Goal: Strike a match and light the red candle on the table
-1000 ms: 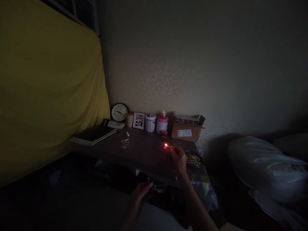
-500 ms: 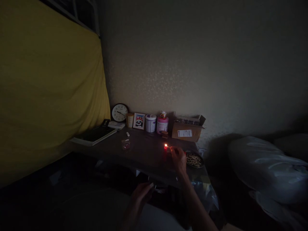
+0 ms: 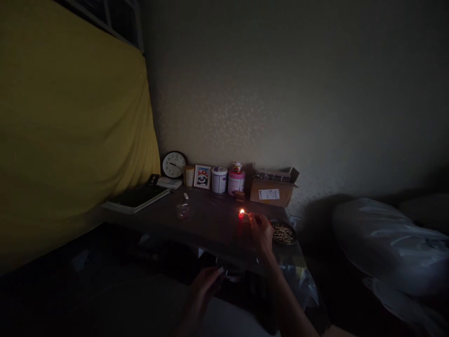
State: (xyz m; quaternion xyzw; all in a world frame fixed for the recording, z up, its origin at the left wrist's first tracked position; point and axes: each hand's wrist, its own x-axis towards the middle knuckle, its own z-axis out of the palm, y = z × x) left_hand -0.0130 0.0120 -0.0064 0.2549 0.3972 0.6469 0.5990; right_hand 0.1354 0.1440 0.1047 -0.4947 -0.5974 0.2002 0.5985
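A small red candle (image 3: 241,216) stands on the dark table (image 3: 210,220), with a bright flame at its top. My right hand (image 3: 261,230) pinches a thin matchstick (image 3: 246,214), whose far end meets the flame. Just right of that hand lies a round dish of matchsticks (image 3: 283,233). My left hand (image 3: 207,281) is low in front of the table edge, its fingers closed around a small, dark thing with a pale end that I cannot make out.
Along the wall stand a clock (image 3: 174,164), a panda picture (image 3: 202,177), two tubs (image 3: 219,180) and an open cardboard box (image 3: 271,192). A clear packet (image 3: 183,211) lies left of the candle. Large plastic bags (image 3: 389,243) fill the right; a yellow curtain (image 3: 73,126) hangs left.
The flame looks slightly larger. Both hands have stayed almost in place, and the view has shifted very slightly.
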